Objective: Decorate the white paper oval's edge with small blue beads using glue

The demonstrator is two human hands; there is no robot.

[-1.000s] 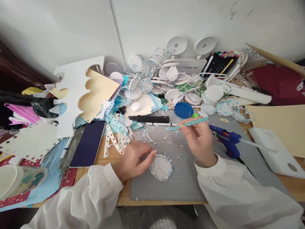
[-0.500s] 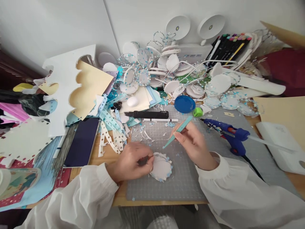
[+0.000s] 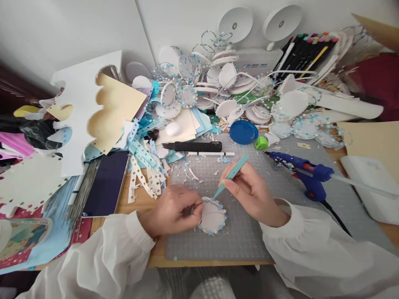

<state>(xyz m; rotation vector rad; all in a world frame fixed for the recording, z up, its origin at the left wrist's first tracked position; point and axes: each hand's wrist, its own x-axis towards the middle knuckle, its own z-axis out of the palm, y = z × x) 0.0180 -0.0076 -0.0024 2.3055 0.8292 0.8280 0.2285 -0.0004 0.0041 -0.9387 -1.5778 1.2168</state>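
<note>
Star-edged white disc [image 3: 213,216], lying flat on gray cutting mat [image 3: 241,245]. Likely light, fairly stiff, delicate around the trimmed rim; best taken by the edge. Pinched at its left rim by left hand [image 3: 174,207], thumb and forefinger nearly together. Teal tweezers [image 3: 234,172] held narrowly between right hand's [image 3: 253,193] thumb and fingers, tip at upper rim, contact unclear.

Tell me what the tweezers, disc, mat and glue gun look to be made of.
Tweezers: coated metal or plastic, evenly teal and smooth; the look leaves it open.
Disc: perhaps card or foam, matte, from its pale, dull face.
Mat: likely plastic or rubber, dull grey with a fine grid.
Glue gun: probably moulded plastic, smooth blue with rounded shapes.
</note>
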